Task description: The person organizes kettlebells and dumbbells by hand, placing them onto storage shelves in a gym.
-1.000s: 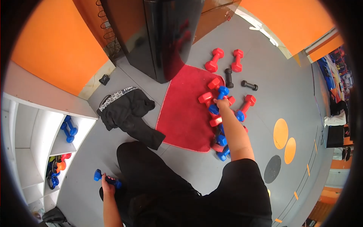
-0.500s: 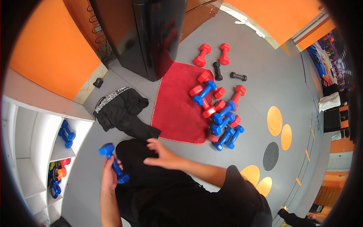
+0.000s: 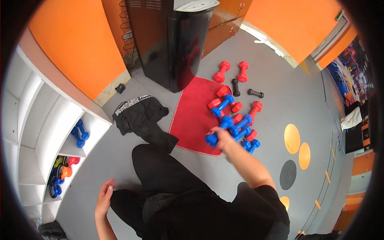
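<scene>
My right hand [image 3: 223, 139] is closed around a blue dumbbell [image 3: 211, 139], held over the edge of the red mat beside the pile. Red and blue dumbbells lie close around it, among them a blue dumbbell [image 3: 223, 105] on the mat and a red dumbbell [image 3: 256, 109] on the floor. My left hand [image 3: 105, 196] is by my bent knee, fingers loosely extended and nothing in it.
A red mat [image 3: 191, 116] lies before a black cabinet [image 3: 188, 52]. Crumpled black clothing [image 3: 140, 120] is on the floor left of it. White shelving [image 3: 54, 132] at left holds blue dumbbells [image 3: 80, 133] and kettlebells [image 3: 64, 172]. Two small black dumbbells [image 3: 255, 93] lie farther back.
My left hand no longer holds a blue dumbbell and has lowered. My right hand, empty before, has reached forward and right to the pile and now grips a blue dumbbell. The view has shifted.
</scene>
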Motion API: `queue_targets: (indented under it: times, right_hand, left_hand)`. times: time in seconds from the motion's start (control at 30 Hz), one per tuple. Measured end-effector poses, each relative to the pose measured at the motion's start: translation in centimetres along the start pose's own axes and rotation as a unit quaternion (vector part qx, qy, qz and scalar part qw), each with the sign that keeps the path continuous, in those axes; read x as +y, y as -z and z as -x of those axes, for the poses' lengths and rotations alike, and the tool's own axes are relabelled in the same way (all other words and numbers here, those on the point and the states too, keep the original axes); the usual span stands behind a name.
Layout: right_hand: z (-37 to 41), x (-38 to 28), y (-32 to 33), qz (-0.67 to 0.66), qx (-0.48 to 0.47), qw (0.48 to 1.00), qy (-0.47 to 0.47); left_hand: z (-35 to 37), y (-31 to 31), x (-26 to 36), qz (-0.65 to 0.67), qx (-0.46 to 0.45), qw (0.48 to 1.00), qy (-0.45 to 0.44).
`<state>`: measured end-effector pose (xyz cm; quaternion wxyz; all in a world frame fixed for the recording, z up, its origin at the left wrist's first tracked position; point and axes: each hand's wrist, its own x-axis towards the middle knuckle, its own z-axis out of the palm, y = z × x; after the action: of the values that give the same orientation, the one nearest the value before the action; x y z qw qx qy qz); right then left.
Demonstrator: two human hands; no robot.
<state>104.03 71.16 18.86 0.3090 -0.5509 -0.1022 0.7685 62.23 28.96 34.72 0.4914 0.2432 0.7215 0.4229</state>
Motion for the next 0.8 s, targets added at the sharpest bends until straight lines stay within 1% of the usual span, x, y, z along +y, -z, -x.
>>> queue_targets:
  times: [0.07, 0.1, 0.13, 0.17, 0.2, 0.23, 0.27, 0.3, 0.33, 0.4, 0.43, 0.47, 0.53, 0.57, 0.6, 0.63, 0.67, 0.7, 0.73, 0.8]
  right_hand:
    - [-3.6, -4.5, 2.2, 0.006, 0.120, 0.992, -0.031]
    - [-7.0, -6.3, 3.7, 0.026, 0.150, 0.988, 0.010]
    - [-10.1, -7.4, 5.5, 0.047, 0.181, 0.981, 0.048]
    - [-11.7, -9.0, 6.5, 0.076, 0.190, 0.977, 0.057]
    - [-13.0, -10.3, 7.3, 0.103, 0.197, 0.973, 0.070]
    - [-15.5, -10.5, 8.6, 0.103, 0.192, 0.974, 0.069]
    - [-18.0, -10.3, 9.5, 0.153, 0.246, 0.951, 0.111]
    - [-20.5, -10.2, 10.3, 0.204, 0.305, 0.919, 0.146]
    - [-16.6, -10.2, 7.7, 0.291, 0.307, 0.894, 0.144]
    - [-7.3, -10.4, 1.3, 0.459, 0.319, 0.818, 0.140]
    - [-16.3, -9.2, 6.3, 0.408, 0.308, 0.843, 0.168]
    - [-16.1, -9.4, 6.4, 0.408, 0.309, 0.842, 0.170]
    - [-14.3, -8.8, 5.3, 0.437, 0.320, 0.822, 0.173]
    - [-11.2, -8.9, 3.7, 0.467, 0.325, 0.807, 0.156]
    - [-8.4, -7.8, 2.2, 0.473, 0.319, 0.806, 0.156]
    - [-6.1, -5.8, 0.5, 0.519, 0.362, 0.731, 0.253]
    - [-4.6, -3.8, -1.3, 0.556, 0.388, 0.644, 0.354]
    - [-3.7, -1.7, -1.9, 0.586, 0.256, 0.641, 0.425]
    - [-2.7, 0.4, -2.4, 0.605, 0.113, 0.622, 0.484]
    - [0.5, 5.4, -6.2, 0.567, -0.116, 0.673, 0.461]
  left_hand:
    - [2.2, 3.7, -6.8, -0.101, 0.105, 0.988, 0.048]
    - [3.0, 4.8, -8.3, -0.099, 0.108, 0.988, 0.048]
    - [4.2, 5.7, -9.7, -0.097, 0.104, 0.986, 0.091]
    - [5.4, 6.3, -10.7, -0.095, 0.101, 0.981, 0.135]
    - [6.3, 6.6, -11.5, -0.095, 0.105, 0.980, 0.137]
    - [6.7, 6.7, -12.1, -0.049, 0.117, 0.979, 0.159]
    - [6.9, 6.8, -12.7, -0.001, 0.128, 0.976, 0.178]
    - [7.1, 6.8, -13.6, -0.002, 0.132, 0.975, 0.178]
    - [7.3, 6.8, -14.6, 0.001, 0.148, 0.971, 0.188]
    - [8.0, 6.8, -16.1, 0.001, 0.162, 0.966, 0.201]
    - [8.0, 6.5, -16.7, -0.009, 0.169, 0.964, 0.204]
    - [8.0, 6.2, -17.4, -0.019, 0.176, 0.963, 0.206]
    - [7.4, 6.0, -18.9, -0.004, 0.183, 0.959, 0.216]
    - [7.2, 5.9, -19.5, -0.028, 0.196, 0.960, 0.197]
    - [7.2, 5.7, -20.5, -0.048, 0.212, 0.959, 0.179]
    - [6.8, 6.7, -22.8, -0.086, 0.229, 0.953, 0.178]
    - [6.6, 6.6, -23.9, -0.159, 0.251, 0.947, 0.121]
    - [6.5, 6.5, -24.4, -0.230, 0.278, 0.930, 0.072]
    - [6.4, 6.5, -24.3, -0.264, 0.278, 0.923, 0.030]
    - [6.2, 7.0, -25.1, -0.283, 0.278, 0.916, 0.053]
